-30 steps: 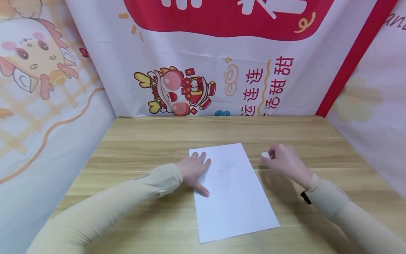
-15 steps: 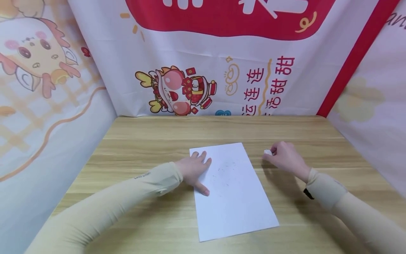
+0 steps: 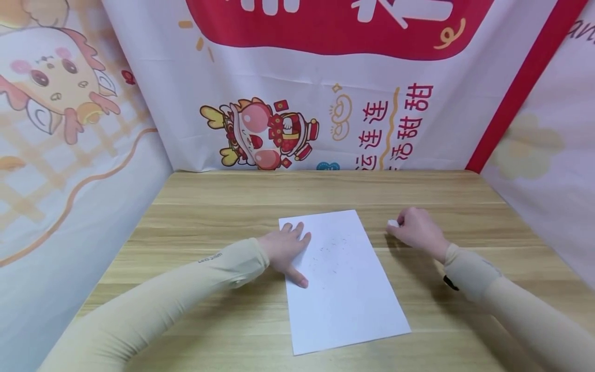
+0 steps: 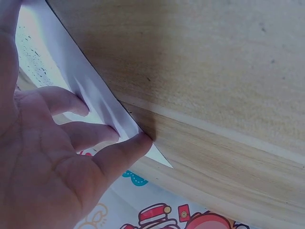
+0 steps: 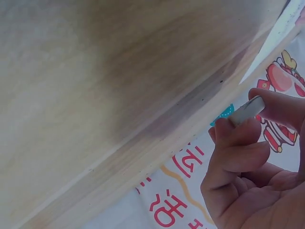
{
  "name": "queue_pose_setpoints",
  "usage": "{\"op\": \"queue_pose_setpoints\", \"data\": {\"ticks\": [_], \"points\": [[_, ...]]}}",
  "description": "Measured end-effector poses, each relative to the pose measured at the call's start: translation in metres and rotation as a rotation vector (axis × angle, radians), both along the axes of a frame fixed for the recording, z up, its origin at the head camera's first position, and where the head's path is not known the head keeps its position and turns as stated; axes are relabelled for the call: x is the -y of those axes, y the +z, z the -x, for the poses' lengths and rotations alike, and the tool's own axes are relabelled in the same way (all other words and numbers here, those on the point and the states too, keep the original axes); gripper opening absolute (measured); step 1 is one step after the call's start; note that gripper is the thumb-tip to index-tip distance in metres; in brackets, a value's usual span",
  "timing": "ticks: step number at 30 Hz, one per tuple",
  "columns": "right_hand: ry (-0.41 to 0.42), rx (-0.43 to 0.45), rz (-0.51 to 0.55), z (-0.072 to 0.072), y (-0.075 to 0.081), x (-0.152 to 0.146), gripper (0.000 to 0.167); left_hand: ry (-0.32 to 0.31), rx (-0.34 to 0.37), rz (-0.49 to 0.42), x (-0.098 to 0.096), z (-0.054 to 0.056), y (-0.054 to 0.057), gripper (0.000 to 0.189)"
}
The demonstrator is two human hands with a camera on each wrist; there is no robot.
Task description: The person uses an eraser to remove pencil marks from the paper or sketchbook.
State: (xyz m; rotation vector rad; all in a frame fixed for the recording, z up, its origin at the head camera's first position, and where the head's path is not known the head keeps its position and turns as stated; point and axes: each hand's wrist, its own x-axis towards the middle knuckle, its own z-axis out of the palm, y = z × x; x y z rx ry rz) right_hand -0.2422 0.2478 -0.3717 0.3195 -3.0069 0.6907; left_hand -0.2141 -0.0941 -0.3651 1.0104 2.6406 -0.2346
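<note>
A white sheet of paper (image 3: 348,310) lies on the wooden table, its upper half strewn with small dark crumbs and faint smudges. My left hand (image 3: 284,249) rests spread on the paper's left edge, fingertips near the upper left corner and thumb lower down. The left wrist view shows its fingertips against the sheet (image 4: 90,90). To the right of the paper, my right hand (image 3: 420,232) pinches a small white eraser (image 5: 248,110) between thumb and curled fingers. One end of the eraser looks greyish in the right wrist view.
Bare wood of the table (image 3: 209,206) surrounds the sheet. A printed cloth (image 3: 297,72) with cartoon figures and red lettering hangs behind the table's far edge. More printed cloth stands at the left (image 3: 69,155) and right (image 3: 548,181) sides.
My right hand has shifted slightly to the right, farther from the paper, still pinching the eraser. The left hand stays in place on the sheet.
</note>
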Motion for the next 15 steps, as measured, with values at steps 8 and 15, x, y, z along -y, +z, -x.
{"op": "queue_pose_setpoints", "data": {"ticks": [8, 15], "points": [[-0.006, 0.012, -0.031, 0.0023, -0.0017, 0.0019, 0.04, -0.006, -0.011, -0.002, 0.0002, 0.0021, -0.002, 0.124], [-0.008, 0.039, -0.046, 0.003, -0.005, 0.0016, 0.039, 0.022, 0.02, -0.003, -0.0012, 0.0025, -0.0034, 0.123]]}}
